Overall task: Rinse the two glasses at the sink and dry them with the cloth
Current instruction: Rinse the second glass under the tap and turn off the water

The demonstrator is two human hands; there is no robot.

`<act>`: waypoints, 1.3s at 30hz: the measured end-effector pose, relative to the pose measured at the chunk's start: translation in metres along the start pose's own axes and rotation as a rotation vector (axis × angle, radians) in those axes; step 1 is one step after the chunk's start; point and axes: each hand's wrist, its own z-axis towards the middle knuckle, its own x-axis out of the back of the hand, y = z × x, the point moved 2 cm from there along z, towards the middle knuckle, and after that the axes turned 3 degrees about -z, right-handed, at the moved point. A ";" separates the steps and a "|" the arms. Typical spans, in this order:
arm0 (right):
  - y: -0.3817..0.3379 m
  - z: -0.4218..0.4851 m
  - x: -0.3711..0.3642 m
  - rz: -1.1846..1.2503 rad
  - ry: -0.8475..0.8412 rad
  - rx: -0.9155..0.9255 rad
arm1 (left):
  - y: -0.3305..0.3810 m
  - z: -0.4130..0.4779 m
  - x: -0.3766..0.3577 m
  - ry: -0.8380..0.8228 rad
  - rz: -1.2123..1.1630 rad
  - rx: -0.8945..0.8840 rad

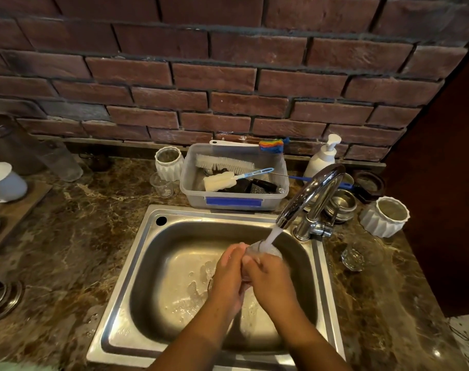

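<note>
Both my hands hold one clear glass (pixel 262 249) over the steel sink (pixel 147 263), under water running from the chrome tap (pixel 308 194). My left hand (pixel 229 271) wraps its left side and my right hand (pixel 270 279) grips its right side; most of the glass is hidden by fingers and water. A second clear glass (pixel 355 257) stands on the counter right of the sink. No cloth is visible.
A plastic tub (pixel 234 202) with brushes sits behind the sink. A soap pump (pixel 323 156), steel bowls (pixel 340 204) and a white ribbed pot (pixel 384 216) are at the right. Another white pot (pixel 169 162) and a small glass (pixel 162 184) stand at the left.
</note>
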 end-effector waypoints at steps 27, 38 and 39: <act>0.014 0.006 0.019 -0.206 -0.227 0.386 | 0.022 0.007 0.003 0.068 0.178 0.232; 0.007 -0.004 0.001 -0.120 -0.023 0.157 | 0.005 0.008 -0.001 0.086 0.084 -0.018; 0.005 -0.003 -0.003 -0.004 0.030 0.050 | 0.002 0.009 0.000 0.092 0.165 -0.102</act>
